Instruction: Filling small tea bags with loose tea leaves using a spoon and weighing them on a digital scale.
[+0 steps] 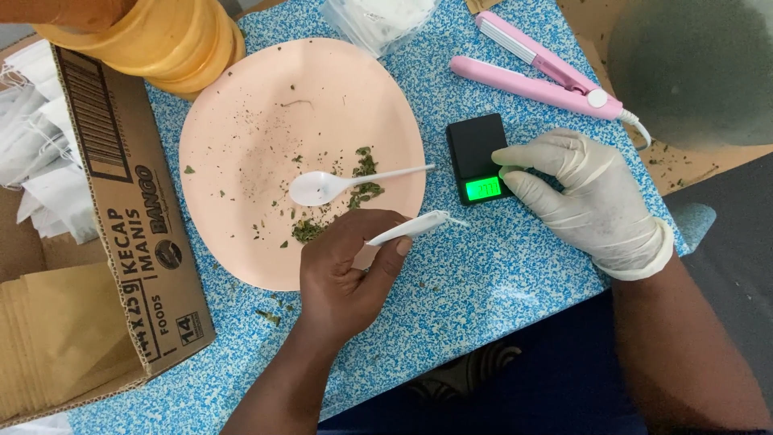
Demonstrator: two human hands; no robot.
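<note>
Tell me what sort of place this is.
Probably a small home packing station for dried herbs or tea: a black pocket scale with a green display, a pink handheld heat sealer and a peach plate scattered with green leaf bits on a blue speckled tabletop.

Peach plate (pixel 241 121), pink sealer (pixel 539 76), black scale (pixel 475 145) glowing green, all on a blue-white speckled desk (pixel 499 274).
</note>
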